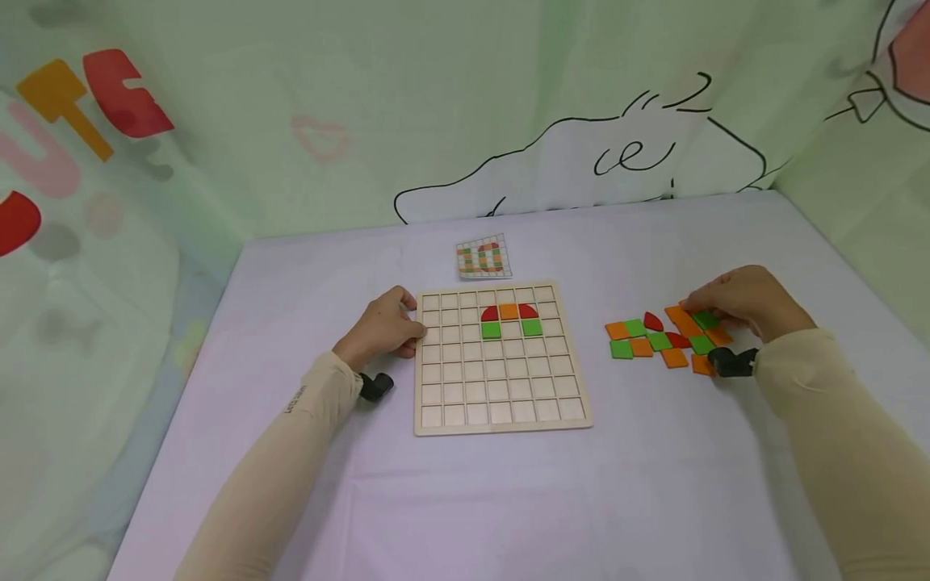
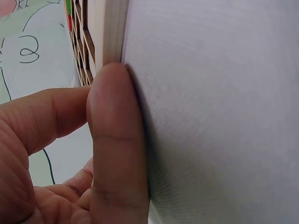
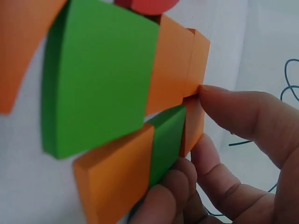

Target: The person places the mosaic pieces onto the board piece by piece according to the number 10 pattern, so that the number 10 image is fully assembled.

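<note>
My left hand (image 1: pixel 381 324) holds the left edge of a wooden grid board (image 1: pixel 472 393), near its far corner. In the left wrist view the thumb (image 2: pixel 117 107) lies along the board's side, and the index finger bends in beside it. Two red rounded tiles (image 1: pixel 490 313), an orange square (image 1: pixel 508 311) and two green squares (image 1: pixel 491 330) sit in the board's cells. At the right, my right hand (image 1: pixel 751 300) reaches over a group of loose tiles. Its thumb and finger pinch an orange tile (image 3: pixel 195 122) at the group's far side, beside a green tile (image 3: pixel 169 140).
Loose orange, green and red tiles (image 1: pixel 659 340) lie close together right of the board, some edge to edge. Behind the board stands a small pattern card (image 1: pixel 483 258) with a coloured grid. A printed curtain (image 1: pixel 472 105) hangs along the far edge of the white-covered table (image 1: pixel 465 500).
</note>
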The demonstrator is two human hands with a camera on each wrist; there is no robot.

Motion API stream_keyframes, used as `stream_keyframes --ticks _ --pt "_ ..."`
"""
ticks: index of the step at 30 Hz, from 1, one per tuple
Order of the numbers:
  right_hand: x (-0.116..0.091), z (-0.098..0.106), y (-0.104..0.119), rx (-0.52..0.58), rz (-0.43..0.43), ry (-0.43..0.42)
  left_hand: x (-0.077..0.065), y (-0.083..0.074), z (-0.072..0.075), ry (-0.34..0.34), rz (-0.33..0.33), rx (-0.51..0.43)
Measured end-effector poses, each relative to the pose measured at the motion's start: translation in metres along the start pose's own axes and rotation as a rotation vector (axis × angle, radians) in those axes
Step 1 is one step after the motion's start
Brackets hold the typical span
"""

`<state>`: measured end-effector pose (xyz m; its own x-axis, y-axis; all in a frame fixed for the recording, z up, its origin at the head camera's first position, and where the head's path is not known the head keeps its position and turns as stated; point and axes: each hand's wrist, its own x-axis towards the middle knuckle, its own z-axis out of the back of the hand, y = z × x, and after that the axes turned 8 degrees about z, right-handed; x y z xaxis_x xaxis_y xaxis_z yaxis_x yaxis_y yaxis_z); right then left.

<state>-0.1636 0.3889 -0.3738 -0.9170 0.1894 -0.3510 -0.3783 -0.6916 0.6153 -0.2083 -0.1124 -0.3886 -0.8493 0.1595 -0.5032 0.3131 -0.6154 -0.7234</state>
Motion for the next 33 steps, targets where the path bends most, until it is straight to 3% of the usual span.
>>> stream_keyframes --ticks 9,17,21,33 --pt "-0.005 0.000 0.005 -0.001 0.031 -0.036 0.001 -0.001 -0.001 -0.014 0.003 -0.002" --pt "-0.008 -0.007 0.021 0.227 0.130 -0.065 0.000 -0.001 -0.001 -0.006 -0.003 0.001" --pt "-0.012 -0.020 0.038 0.280 0.166 -0.068 0.000 0.000 0.000 -0.005 -0.004 0.002" --pt "-0.026 -0.076 0.087 0.372 0.208 0.158 0.002 0.001 0.000 -0.010 -0.001 0.002"
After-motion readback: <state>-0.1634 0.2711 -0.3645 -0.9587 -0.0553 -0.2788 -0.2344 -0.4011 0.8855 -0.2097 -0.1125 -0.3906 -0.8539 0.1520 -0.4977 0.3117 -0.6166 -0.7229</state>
